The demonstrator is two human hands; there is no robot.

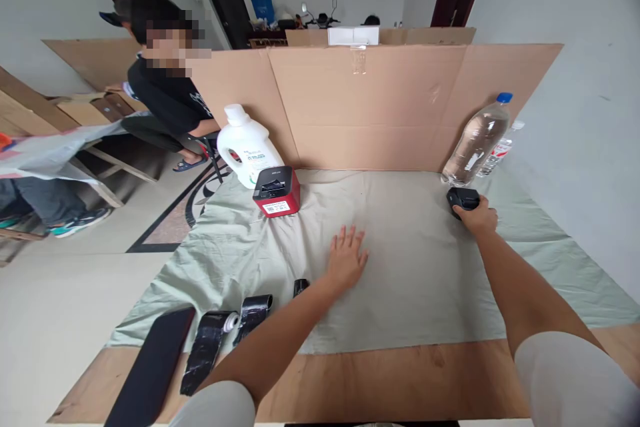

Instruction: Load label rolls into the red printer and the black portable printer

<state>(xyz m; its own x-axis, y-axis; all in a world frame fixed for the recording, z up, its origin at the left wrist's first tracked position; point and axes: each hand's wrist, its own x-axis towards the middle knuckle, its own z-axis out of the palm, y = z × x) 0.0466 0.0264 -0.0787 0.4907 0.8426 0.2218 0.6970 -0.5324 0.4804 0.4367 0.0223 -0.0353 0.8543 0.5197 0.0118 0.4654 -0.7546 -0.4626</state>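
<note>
My left hand (347, 257) lies flat on the pale green cloth (400, 293), fingers spread, holding nothing. At the right, my right hand (481, 215) grips a small black boxy device (463, 198), its fingers closed round the near right side. That device rests at the foot of a large clear bottle with a blue cap (477, 140), which leans against the cardboard. A red-and-black boxy device (277, 192) with a white label sits beyond my left hand, to its left. A short black object (301, 286) shows partly behind my left forearm.
A cardboard panel (370, 107) stands along the back. Before it are a white jug (250, 147) and a smaller clear bottle (500, 150). Black rolled pieces (207, 347) and a flat dark slab (150, 367) lie front left. A person (165, 90) sits beyond the table's left side.
</note>
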